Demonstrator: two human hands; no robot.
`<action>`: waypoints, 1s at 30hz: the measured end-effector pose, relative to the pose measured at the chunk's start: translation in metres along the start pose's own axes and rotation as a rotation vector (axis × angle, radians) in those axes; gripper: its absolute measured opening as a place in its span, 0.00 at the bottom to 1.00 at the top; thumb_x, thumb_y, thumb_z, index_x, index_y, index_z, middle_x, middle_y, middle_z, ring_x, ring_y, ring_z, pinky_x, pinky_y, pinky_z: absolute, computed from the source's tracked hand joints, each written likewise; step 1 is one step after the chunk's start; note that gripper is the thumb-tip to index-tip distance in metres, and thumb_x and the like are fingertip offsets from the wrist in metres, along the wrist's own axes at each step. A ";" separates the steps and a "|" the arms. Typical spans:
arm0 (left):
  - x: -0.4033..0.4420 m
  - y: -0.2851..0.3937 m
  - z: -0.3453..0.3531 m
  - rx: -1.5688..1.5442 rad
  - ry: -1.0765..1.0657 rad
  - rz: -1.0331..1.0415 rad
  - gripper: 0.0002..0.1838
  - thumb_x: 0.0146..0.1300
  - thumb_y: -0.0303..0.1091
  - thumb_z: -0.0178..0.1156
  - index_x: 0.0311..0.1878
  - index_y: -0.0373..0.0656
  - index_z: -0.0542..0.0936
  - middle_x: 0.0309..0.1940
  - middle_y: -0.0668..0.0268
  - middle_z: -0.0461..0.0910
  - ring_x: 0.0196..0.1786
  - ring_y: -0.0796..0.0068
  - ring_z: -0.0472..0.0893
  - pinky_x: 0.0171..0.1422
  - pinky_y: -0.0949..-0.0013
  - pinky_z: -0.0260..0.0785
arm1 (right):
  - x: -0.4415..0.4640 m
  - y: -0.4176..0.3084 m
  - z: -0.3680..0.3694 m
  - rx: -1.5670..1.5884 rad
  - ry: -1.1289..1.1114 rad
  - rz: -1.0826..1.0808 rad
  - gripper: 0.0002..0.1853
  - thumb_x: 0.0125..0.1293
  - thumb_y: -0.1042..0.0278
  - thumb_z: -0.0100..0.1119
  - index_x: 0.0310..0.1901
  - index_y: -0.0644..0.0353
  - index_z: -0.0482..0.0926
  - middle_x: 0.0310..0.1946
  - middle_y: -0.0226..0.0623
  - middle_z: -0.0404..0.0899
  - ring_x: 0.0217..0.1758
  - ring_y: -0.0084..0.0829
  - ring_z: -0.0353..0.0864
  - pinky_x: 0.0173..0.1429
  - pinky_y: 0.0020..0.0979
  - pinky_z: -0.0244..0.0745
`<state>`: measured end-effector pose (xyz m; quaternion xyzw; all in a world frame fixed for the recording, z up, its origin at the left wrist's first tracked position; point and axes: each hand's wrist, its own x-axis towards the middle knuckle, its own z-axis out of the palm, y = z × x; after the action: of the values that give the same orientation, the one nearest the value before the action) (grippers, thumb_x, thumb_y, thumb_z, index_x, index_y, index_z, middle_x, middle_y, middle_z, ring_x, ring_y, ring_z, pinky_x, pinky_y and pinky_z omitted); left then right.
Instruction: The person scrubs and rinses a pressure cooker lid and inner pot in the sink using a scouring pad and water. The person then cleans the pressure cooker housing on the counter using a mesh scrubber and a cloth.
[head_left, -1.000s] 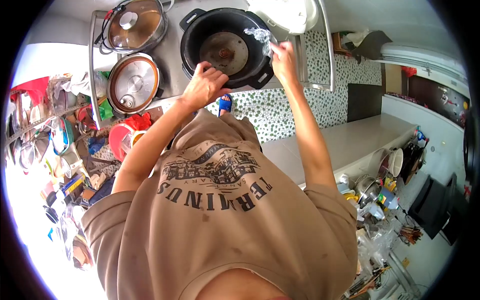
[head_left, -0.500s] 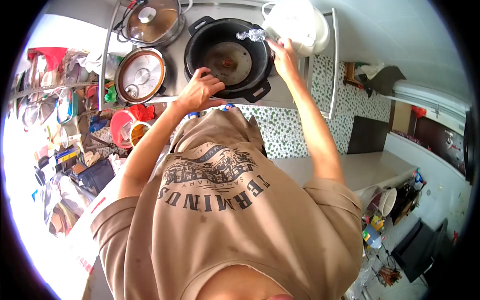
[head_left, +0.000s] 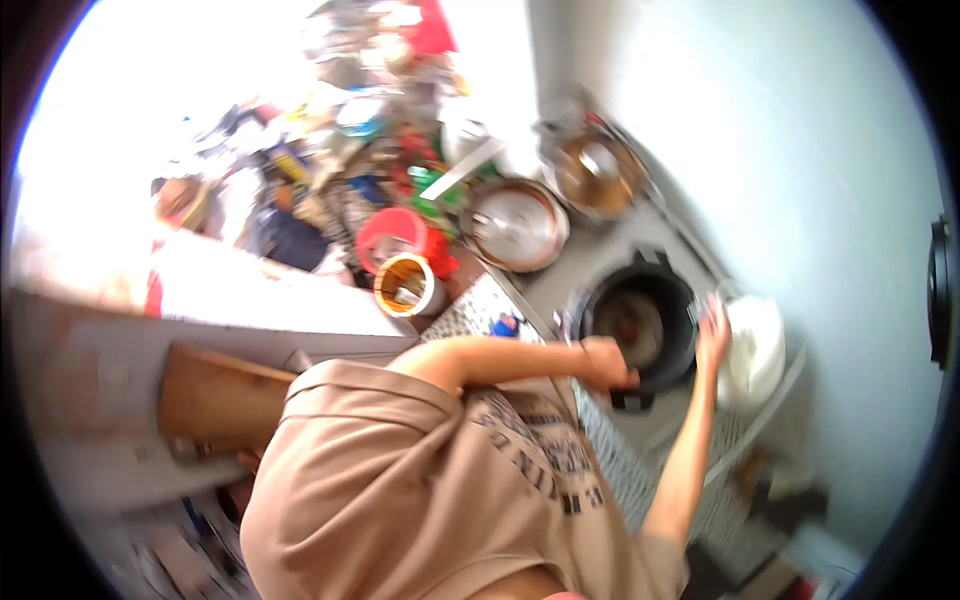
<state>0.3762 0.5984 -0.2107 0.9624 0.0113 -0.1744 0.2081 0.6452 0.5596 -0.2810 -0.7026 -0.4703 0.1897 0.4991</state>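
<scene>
Scrubbing, apparently: right hand pinches silvery mesh; left hand, grip unclear; pot near the counter's front edge wants steadying!

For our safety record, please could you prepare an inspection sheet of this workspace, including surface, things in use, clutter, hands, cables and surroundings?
Surface: grey worktop, bearing cookware.
Things in use: black pot, uncovered, brownish inside; silvery scrubber at its rim.
Clutter: round lid and glass-lidded pot near the black pot; red basin and orange-rimmed bucket farther off.
Hands: left hand by the pot's rim, blurred; right hand holding the scrubber.
Cables: too blurred to tell.
Surroundings: pale wall; white container beside the right hand.
</scene>
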 end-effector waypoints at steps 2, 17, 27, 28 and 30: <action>0.004 -0.005 0.014 0.022 0.130 0.148 0.29 0.48 0.53 0.67 0.48 0.45 0.73 0.23 0.60 0.80 0.31 0.55 0.83 0.33 0.54 0.74 | -0.015 0.001 -0.016 -0.321 0.009 -0.041 0.16 0.60 0.77 0.53 0.51 0.65 0.77 0.46 0.43 0.79 0.50 0.39 0.77 0.58 0.37 0.69; 0.015 -0.006 0.019 0.173 0.196 0.221 0.32 0.45 0.56 0.69 0.45 0.39 0.76 0.27 0.58 0.83 0.36 0.55 0.84 0.40 0.57 0.75 | -0.032 -0.026 -0.044 -0.479 -0.192 -0.044 0.10 0.53 0.83 0.53 0.39 0.69 0.73 0.34 0.50 0.74 0.39 0.50 0.75 0.48 0.43 0.69; 0.017 -0.010 0.020 0.140 0.184 0.236 0.32 0.46 0.56 0.68 0.44 0.38 0.76 0.30 0.55 0.83 0.38 0.53 0.83 0.42 0.56 0.75 | -0.023 -0.042 -0.046 -0.416 -0.290 0.076 0.07 0.55 0.81 0.55 0.35 0.67 0.68 0.31 0.50 0.72 0.37 0.48 0.73 0.44 0.43 0.68; 0.015 -0.010 0.019 0.129 0.178 0.224 0.31 0.46 0.56 0.68 0.44 0.38 0.76 0.30 0.55 0.83 0.38 0.53 0.83 0.43 0.56 0.75 | -0.020 -0.045 -0.045 -0.421 -0.284 0.082 0.07 0.55 0.81 0.55 0.35 0.67 0.68 0.31 0.50 0.72 0.37 0.48 0.73 0.44 0.43 0.68; 0.015 -0.008 0.020 0.124 0.167 0.219 0.31 0.46 0.55 0.68 0.44 0.38 0.76 0.30 0.55 0.83 0.38 0.53 0.83 0.43 0.56 0.75 | -0.011 -0.039 -0.037 -0.460 -0.186 -0.117 0.07 0.55 0.82 0.54 0.35 0.66 0.69 0.32 0.48 0.72 0.38 0.49 0.72 0.45 0.43 0.68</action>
<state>0.3828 0.5970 -0.2355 0.9800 -0.0871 -0.0705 0.1646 0.6487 0.5336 -0.2327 -0.7487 -0.5850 0.1124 0.2909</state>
